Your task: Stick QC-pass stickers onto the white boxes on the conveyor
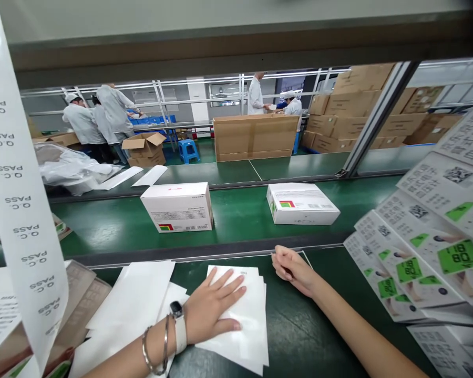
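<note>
My left hand (213, 307), with a watch and bangles at the wrist, lies flat with spread fingers on a small stack of white paper sheets (252, 336). To the right of that stack, my right hand (291, 266) hovers near the edge of the green table with its fingers curled together; whether anything small is between them cannot be made out. More white sheets (132, 294) lie left of my left hand. Beyond the table edge, one white box (177, 210) stands on the green belt and another white box (301, 205) lies flat farther right.
A strip of Q.C. PASS labels (21, 199) hangs at the left. Printed flat cartons (429, 252) are piled at the right. A metal post (380, 121) rises behind the belt. People in white coats and brown cartons (256, 136) are farther back.
</note>
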The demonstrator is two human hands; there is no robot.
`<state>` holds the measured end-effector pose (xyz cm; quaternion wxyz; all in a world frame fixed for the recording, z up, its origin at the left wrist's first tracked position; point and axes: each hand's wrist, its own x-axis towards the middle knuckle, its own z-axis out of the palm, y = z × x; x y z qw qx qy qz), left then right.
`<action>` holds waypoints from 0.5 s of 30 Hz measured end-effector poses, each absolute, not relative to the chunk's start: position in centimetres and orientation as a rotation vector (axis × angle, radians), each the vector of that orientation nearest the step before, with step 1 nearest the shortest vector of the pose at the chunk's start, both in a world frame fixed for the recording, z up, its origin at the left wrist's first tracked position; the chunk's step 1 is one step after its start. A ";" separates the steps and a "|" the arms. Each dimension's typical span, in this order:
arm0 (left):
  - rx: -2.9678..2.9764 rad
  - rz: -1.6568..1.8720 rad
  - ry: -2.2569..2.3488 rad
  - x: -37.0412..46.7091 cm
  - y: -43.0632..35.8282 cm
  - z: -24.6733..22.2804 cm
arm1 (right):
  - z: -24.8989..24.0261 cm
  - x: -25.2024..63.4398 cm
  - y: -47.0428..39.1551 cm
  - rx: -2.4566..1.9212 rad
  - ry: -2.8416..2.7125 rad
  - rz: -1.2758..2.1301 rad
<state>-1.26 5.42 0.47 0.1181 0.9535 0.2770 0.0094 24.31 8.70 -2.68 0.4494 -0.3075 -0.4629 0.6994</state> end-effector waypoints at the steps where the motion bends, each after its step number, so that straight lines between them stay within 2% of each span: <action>1: 2.775 0.018 0.815 -1.3 5.2 0.2 | -2.6 24.3 8.7 -0.761 -1.151 1.739; 5: 2.693 0.050 0.804 -0.9 4.9 -0.5 | -2.5 24.2 8.8 -0.754 -1.167 1.754; 8: 2.531 0.199 0.866 -0.8 5.1 0.2 | -2.5 24.2 8.8 -0.743 -1.145 1.741; 15: 1.551 0.712 1.121 -2.5 4.6 5.6 | -2.3 24.3 8.7 -0.742 -1.087 1.716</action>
